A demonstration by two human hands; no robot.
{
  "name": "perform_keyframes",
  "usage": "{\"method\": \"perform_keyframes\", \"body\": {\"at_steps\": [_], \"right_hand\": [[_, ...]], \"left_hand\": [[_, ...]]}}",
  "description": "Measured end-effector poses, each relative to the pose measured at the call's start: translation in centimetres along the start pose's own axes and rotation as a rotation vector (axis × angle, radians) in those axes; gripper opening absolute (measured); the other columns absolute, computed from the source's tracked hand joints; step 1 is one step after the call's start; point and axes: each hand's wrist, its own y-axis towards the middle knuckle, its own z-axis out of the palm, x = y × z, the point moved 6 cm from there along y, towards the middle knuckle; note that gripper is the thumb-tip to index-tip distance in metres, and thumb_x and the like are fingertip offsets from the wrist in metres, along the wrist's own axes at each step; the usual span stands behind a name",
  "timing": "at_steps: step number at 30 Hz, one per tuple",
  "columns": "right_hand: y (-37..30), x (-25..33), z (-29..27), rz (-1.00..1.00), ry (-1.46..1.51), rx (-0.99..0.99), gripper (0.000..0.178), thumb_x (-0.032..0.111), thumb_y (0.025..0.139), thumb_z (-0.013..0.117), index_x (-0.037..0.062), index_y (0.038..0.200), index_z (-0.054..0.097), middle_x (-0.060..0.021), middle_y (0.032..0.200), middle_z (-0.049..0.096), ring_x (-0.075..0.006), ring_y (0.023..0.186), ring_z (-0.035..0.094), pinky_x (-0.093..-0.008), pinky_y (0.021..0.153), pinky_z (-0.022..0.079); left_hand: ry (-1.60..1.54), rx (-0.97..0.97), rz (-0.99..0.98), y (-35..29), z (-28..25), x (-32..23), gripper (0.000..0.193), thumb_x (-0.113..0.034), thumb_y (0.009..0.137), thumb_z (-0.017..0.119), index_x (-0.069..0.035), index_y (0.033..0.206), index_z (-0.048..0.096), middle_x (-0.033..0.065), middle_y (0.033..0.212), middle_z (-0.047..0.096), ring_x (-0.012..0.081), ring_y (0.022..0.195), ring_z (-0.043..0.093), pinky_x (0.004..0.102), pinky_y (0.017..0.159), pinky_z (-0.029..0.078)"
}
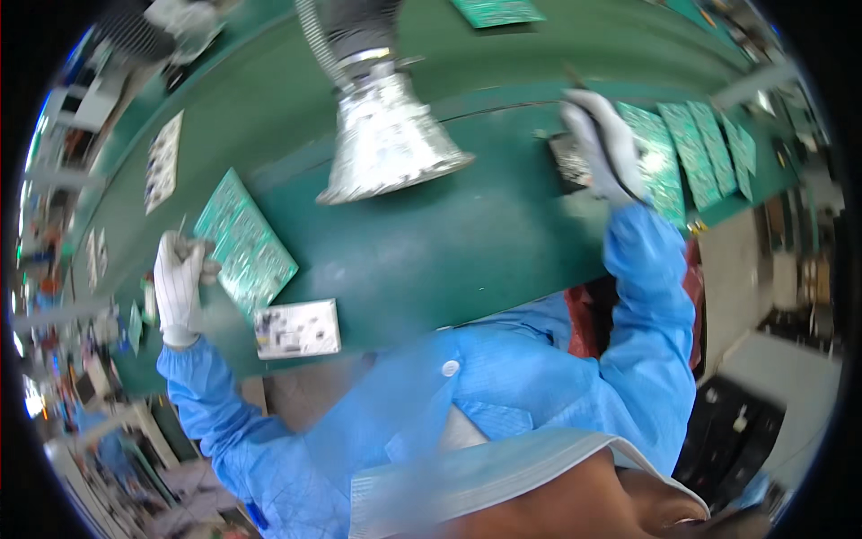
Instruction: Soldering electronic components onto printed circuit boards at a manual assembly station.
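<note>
My left hand (182,280), in a white glove, is at the left of the green bench beside a large green circuit board (244,247). Its fingers are curled together, and something thin and pale sticks up from them, too fine to name. At the right, my white-gloved right hand (606,144) is raised and blurred. It is closed around a slim dark pen-shaped tool (600,135) whose thin tip points away from me. Below that hand is a dark box with a mottled silvery top (569,162), partly covered by the hand.
A foil-wrapped cone hood (395,135) hangs over the middle of the bench (431,251). A white tray of small dark parts (297,329) sits near the front edge. More green boards (690,153) lie in a row at the right, and another white tray (164,162) is far left.
</note>
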Motion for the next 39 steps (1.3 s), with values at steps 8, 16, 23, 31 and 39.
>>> {"method": "perform_keyframes", "body": {"at_steps": [8,16,23,31,39], "right_hand": [[9.1,-4.3,5.6,0.007,-0.127,0.056,0.022,0.019,0.09,0.071,0.0073,0.107,0.064,-0.0164,0.088,0.068,-0.0311,0.082,0.067,-0.0369,0.075,0.053],[18.5,-5.6,12.4,0.009,-0.993,0.169,0.05,0.057,0.091,0.057,0.0125,0.115,0.058,-0.0235,0.105,0.068,-0.0434,0.101,0.065,-0.0519,0.084,0.05],[22.5,-8.8,15.9,0.034,-0.938,0.094,0.036,0.044,0.098,0.05,0.0109,0.109,0.059,-0.0198,0.102,0.071,-0.0431,0.096,0.067,-0.0557,0.076,0.05],[23.8,-8.3,7.4,-0.144,-1.013,0.06,0.024,0.038,0.099,0.048,0.0196,0.108,0.061,-0.0166,0.104,0.07,-0.0413,0.095,0.066,-0.0513,0.078,0.051],[15.0,-3.5,-6.4,-0.031,-0.244,-0.126,0.034,0.03,0.095,0.066,0.0037,0.116,0.065,-0.0062,0.086,0.068,-0.0125,0.078,0.066,-0.0267,0.067,0.05]], "left_hand": [[0.037,-0.179,0.078,-1.8,7.4,4.1,0.017,-0.009,0.086,0.072,-0.001,0.093,0.059,0.0113,0.085,0.071,0.0108,0.066,0.064,0.0254,0.065,0.051],[-0.237,-0.254,-0.03,-6.2,-1.0,1.0,0.022,-0.001,0.087,0.066,0.0,0.102,0.051,0.0132,0.095,0.07,0.0137,0.068,0.063,0.0262,0.059,0.05],[0.757,0.029,-0.277,-13.2,0.9,7.0,0.047,-0.035,0.07,0.085,-0.005,0.091,0.055,0.0144,0.08,0.064,0.0342,0.076,0.067,0.0419,0.068,0.054],[0.668,-0.209,-0.17,-15.9,3.1,11.1,0.051,-0.029,0.07,0.083,-0.004,0.108,0.06,0.0126,0.108,0.064,0.0374,0.102,0.062,0.0437,0.083,0.052],[0.658,-0.148,-0.03,-16.0,4.1,10.5,0.037,-0.022,0.069,0.08,-0.006,0.092,0.056,0.0109,0.084,0.058,0.0327,0.088,0.058,0.0434,0.078,0.047]]}}
